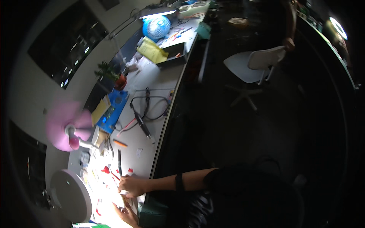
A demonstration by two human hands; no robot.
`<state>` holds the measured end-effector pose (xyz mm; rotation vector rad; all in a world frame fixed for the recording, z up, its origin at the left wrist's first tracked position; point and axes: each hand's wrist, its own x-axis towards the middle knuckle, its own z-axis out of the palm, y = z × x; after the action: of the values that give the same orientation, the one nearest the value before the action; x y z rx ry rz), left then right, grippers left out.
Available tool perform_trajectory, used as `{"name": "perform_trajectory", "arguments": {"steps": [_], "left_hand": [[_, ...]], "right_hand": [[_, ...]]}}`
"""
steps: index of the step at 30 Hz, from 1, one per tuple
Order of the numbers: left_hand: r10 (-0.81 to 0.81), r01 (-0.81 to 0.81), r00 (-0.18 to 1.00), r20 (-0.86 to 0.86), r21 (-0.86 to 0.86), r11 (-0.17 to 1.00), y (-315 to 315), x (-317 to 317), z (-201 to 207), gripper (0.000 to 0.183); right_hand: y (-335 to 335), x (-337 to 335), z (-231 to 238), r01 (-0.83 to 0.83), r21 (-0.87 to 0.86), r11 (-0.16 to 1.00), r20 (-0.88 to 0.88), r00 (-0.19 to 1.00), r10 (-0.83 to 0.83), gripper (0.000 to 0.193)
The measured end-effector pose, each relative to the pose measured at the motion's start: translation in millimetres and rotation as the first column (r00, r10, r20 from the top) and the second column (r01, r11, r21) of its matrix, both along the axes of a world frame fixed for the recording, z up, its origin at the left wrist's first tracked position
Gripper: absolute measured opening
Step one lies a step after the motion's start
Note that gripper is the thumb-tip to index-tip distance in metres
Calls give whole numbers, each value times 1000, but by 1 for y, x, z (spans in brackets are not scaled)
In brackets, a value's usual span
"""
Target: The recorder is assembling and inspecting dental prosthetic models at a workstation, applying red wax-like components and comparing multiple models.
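Under the bright lamp light at the lower left, my right hand (131, 186) is closed around a small white object (124, 192) whose kind I cannot make out. Just below it, my left hand (128, 216) rests close to the bench top with its fingers apart. Glare washes out the surface beside those fingers. A thin dark pen-like tool (119, 161) lies just beyond my right hand. Near it are a red piece (105, 170) and a slim red stick (115, 176).
A round white lamp head (70, 195) and a pink fan (68, 127) stand along the bench (161, 79). Farther up lie an orange marker (120, 143), a black corded handpiece (142, 125), a potted plant (121, 81) and a dark tray (178, 55). Another person's hand (289, 44) touches a white chair (262, 60).
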<state>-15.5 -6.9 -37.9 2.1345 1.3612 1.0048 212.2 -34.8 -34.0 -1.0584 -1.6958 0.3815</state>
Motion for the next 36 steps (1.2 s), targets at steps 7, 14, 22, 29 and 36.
{"name": "perform_trajectory", "arguments": {"steps": [7, 14, 22, 29, 36], "left_hand": [[146, -113, 984, -105, 272, 956, -10, -34, -30, 63], [349, -198, 917, -193, 540, 818, -61, -98, -79, 59], [665, -73, 680, -309, 874, 480, -93, -142, -102, 34], [788, -151, 495, -365, 857, 493, -41, -214, -252, 76], [482, -189, 864, -146, 793, 580, -91, -101, -67, 38]], "right_hand": [[-89, 36, -17, 211, 359, 909, -66, 977, -201, 12], [-301, 184, -164, 730, -190, 656, 203, 683, -701, 14], [-471, 238, -221, 915, -262, 306, 588, 403, -701, 17], [-309, 265, -82, 851, 250, 462, 360, 362, -860, 59], [-186, 231, -26, 637, 352, 686, 503, 489, -713, 78]]}}
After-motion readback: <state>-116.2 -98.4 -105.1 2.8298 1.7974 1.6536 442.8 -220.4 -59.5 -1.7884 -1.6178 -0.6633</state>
